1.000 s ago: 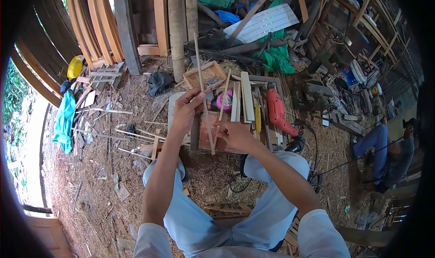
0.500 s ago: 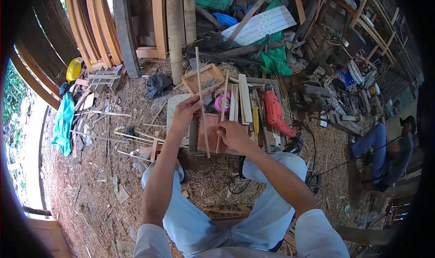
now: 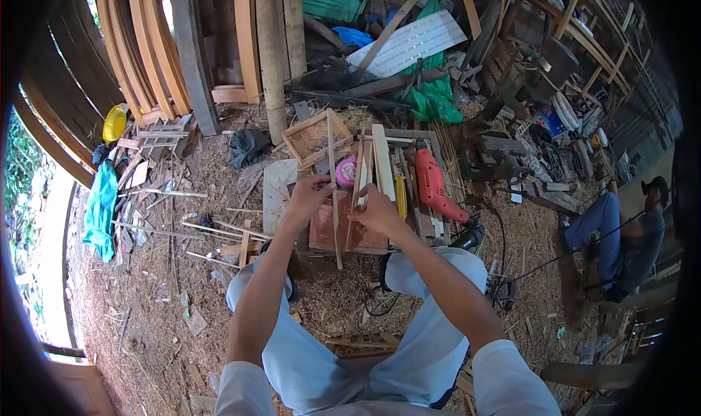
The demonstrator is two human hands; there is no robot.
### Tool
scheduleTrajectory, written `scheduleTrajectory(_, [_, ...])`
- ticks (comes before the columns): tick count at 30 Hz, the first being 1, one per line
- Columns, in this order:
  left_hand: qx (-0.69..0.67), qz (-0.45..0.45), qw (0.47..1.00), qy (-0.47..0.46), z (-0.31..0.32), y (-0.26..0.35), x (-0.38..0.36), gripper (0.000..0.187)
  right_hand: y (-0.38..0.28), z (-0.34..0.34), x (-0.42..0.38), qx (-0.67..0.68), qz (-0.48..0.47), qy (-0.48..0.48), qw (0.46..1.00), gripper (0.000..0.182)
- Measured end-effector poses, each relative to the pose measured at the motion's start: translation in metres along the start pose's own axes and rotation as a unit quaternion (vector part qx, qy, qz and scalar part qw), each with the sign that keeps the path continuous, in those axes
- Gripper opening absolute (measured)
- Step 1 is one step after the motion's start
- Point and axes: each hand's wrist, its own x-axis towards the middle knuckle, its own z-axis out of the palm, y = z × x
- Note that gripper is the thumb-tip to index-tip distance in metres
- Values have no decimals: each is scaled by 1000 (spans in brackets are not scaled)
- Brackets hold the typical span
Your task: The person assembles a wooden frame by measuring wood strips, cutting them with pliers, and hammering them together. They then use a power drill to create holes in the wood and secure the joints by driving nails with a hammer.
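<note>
My left hand [image 3: 309, 198] pinches a long thin wooden strip [image 3: 336, 230] that stands nearly upright in front of me. In my right hand [image 3: 380, 214] the fingers are closed around a second thin strip [image 3: 348, 235], just to the right of the first. Both hands are over a reddish board [image 3: 326, 226] on a low work surface. Beyond them sits a pink round object [image 3: 346, 172]. Right of it lie pale wood pieces [image 3: 382, 162], a yellow tool [image 3: 401, 195] that looks like a cutter knife, and a red power drill [image 3: 437, 186].
A shallow wooden box [image 3: 290, 146] with small metal bits stands behind the work surface. Wood scraps and shavings cover the ground. A black cable [image 3: 504, 233] runs at the right, where another person [image 3: 621, 233] sits. Wooden frames [image 3: 150, 43] lean at the left back.
My left hand and its strip have come slightly lower, and the strip's top is nearer the right strip. My right hand stays by its strip. The whole view has shifted a little.
</note>
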Motion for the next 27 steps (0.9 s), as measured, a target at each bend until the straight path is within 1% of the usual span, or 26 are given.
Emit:
scheduleTrajectory(1, [7,14,1000,2,2,0,1,27,1,2,1,0,-1,1,1000,41])
scheduleTrajectory(3, [14,28,1000,2,8,2,1,28,1,3,1,-132,-51,24,990,40])
scheduleTrajectory(4, [24,16,1000,9,10,4,0,28,-1,1,1,-132,-51,24,990,40])
scheduleTrajectory(6, [35,4,999,17,13,-1,-1,29,-5,-6,1,-248,-9,99,964,35])
scheduleTrajectory(7, [79,29,996,26,14,-8,0,29,-8,-9,2,-247,-10,100,964,35])
scheduleTrajectory(8, [121,53,991,35,15,-15,2,30,-10,-15,2,-269,7,142,953,32])
scheduleTrajectory(9, [121,54,991,35,16,-18,3,30,-10,-20,3,-291,23,185,939,30])
scheduleTrajectory(10, [139,51,989,29,16,-19,4,30,1,-21,11,-307,19,206,929,27])
scheduleTrajectory(11, [157,48,986,23,16,-20,5,31,12,-20,18,-307,19,207,929,27])
scheduleTrajectory(13, [173,59,983,29,16,-22,6,31,14,-22,22,-300,26,253,919,30])
scheduleTrajectory(15, [189,66,979,37,14,-20,4,30,9,-24,16,-304,23,238,922,33])
scheduleTrajectory(17, [141,18,989,38,17,-12,-1,33,6,-26,15,-310,19,222,924,37])
scheduleTrajectory(21, [85,14,996,38,22,-18,-1,38,10,-26,22,-301,30,202,931,44])
scheduleTrajectory(23, [180,57,982,-10,22,-23,4,49,12,-27,23,-292,33,201,934,45])
scheduleTrajectory(25, [203,57,977,-11,29,-6,-7,50,21,-26,25,-274,-50,259,925,51])
scheduleTrajectory(26, [228,57,972,-12,34,1,-13,52,22,-26,26,-276,-50,258,925,51])
scheduleTrajectory(27, [227,57,972,-11,38,-3,-14,52,17,-26,26,-268,-29,214,939,56])
